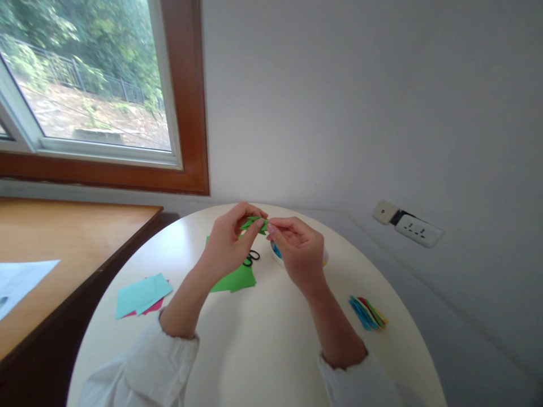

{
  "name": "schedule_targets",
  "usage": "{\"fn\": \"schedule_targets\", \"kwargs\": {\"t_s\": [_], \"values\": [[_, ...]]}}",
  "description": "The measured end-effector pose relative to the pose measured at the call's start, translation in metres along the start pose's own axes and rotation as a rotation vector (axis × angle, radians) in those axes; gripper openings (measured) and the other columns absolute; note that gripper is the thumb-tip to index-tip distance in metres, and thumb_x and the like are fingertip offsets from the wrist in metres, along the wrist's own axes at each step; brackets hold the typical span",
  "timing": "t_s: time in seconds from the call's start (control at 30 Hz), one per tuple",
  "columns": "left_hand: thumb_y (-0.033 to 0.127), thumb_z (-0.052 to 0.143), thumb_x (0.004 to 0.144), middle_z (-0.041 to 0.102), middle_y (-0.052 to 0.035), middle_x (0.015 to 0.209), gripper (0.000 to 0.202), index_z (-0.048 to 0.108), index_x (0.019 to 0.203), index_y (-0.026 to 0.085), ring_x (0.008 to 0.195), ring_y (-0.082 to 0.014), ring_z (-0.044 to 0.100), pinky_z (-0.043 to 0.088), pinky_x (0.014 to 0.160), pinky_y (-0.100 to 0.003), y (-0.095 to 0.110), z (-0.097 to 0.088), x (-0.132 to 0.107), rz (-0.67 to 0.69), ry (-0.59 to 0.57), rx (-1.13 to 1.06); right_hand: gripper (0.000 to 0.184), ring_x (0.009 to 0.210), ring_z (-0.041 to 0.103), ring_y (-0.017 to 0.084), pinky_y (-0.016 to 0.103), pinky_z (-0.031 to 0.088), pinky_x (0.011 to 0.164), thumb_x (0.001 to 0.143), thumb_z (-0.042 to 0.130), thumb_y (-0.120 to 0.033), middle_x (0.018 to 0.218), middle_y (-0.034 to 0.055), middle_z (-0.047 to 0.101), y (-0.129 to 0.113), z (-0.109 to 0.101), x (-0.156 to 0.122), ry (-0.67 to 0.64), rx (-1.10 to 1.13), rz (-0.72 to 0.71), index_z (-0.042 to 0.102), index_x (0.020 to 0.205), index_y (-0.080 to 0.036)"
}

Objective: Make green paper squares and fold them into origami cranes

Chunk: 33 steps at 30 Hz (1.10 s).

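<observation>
Above the round white table (pixel 254 350), my left hand (pixel 229 243) and my right hand (pixel 299 249) meet and both pinch a small folded piece of green paper (pixel 253 224). The fingers of each hand are closed on it. Under the hands lie a green paper sheet (pixel 237 278) and black scissors (pixel 251 257), partly hidden by my left hand. A small white dish (pixel 278 253) with coloured bits sits behind my right hand, mostly covered.
A light blue sheet over a pink one (pixel 143 295) lies at the table's left. A bundle of coloured paper strips (pixel 368 312) lies at the right. A wooden desk (pixel 51 249) with a white paper stands left, under a window. Wall sockets (pixel 418 229) are at right.
</observation>
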<state>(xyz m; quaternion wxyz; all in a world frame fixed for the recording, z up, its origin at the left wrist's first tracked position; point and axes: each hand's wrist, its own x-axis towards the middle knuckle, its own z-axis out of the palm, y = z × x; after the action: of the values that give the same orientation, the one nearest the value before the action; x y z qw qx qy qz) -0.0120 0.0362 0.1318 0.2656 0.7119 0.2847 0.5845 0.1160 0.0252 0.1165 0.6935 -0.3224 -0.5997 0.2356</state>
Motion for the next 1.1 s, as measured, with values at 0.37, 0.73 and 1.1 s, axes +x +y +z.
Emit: {"fn": "schedule_targets", "kwargs": {"t_s": [0.37,0.73,1.1], "values": [[0.024,0.059,0.078,0.070,-0.0066,0.084,0.008,0.059,0.076,0.016,0.079,-0.0157,0.065,0.052,0.070,-0.026,-0.001,0.001,0.002,-0.016,-0.002,-0.083,0.004,0.070,0.066,0.013,0.026,0.056,0.068,0.074,0.063,-0.019,0.075,0.0013,0.071,0.000,-0.002,-0.002,-0.012,-0.097,-0.069,0.067,0.074,-0.019],[0.021,0.061,0.075,0.072,-0.0093,0.088,0.006,0.058,0.074,0.015,0.080,-0.0176,0.068,0.054,0.074,-0.030,0.003,0.008,-0.002,-0.039,0.107,-0.141,0.011,0.061,0.065,0.014,0.028,0.055,0.061,0.065,0.069,-0.026,0.070,0.0033,0.071,-0.003,0.006,-0.001,0.085,0.101,0.095,0.065,0.069,-0.017],[0.019,0.065,0.072,0.073,-0.0091,0.086,0.007,0.058,0.072,0.015,0.084,-0.0191,0.069,0.056,0.079,-0.033,0.002,0.016,-0.003,-0.058,0.175,-0.227,0.018,0.062,0.064,0.014,0.031,0.055,0.064,0.062,0.074,-0.031,0.069,0.0036,0.070,-0.001,0.005,0.000,0.113,0.124,0.121,0.062,0.064,-0.017]]}}
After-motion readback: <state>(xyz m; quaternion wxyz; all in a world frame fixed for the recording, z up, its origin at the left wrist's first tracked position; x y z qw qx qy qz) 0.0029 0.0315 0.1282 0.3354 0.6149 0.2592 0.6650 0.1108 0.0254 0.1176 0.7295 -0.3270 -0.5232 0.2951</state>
